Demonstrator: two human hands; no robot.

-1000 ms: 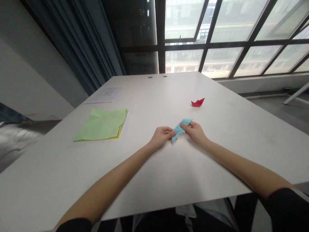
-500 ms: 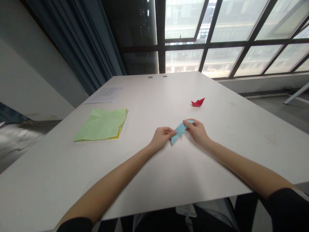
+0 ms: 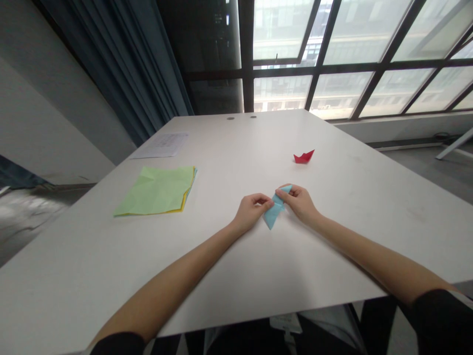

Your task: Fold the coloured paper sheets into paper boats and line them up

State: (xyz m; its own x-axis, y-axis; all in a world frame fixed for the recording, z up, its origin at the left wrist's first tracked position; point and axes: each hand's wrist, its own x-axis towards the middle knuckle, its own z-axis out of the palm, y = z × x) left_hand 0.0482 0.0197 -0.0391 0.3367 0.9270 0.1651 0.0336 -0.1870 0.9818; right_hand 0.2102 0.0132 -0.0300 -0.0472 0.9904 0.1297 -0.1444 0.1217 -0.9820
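Observation:
A folded piece of light blue paper (image 3: 274, 213) is held just above the white table (image 3: 236, 276), a pointed corner hanging toward me. My left hand (image 3: 251, 212) pinches its left upper edge with curled fingers. My right hand (image 3: 298, 202) pinches its right upper edge, thumb and fingers pressed together on the paper. The two hands almost touch each other.
A small red folded paper boat (image 3: 303, 157) sits farther back to the right. A stack of green, yellow and blue sheets (image 3: 157, 190) lies at the left, with a printed white sheet (image 3: 160, 145) behind it. Large windows stand beyond the table's far edge.
The blue paper went from a long flat strip to a shorter shape with a point hanging down. My hands drew closer together over it.

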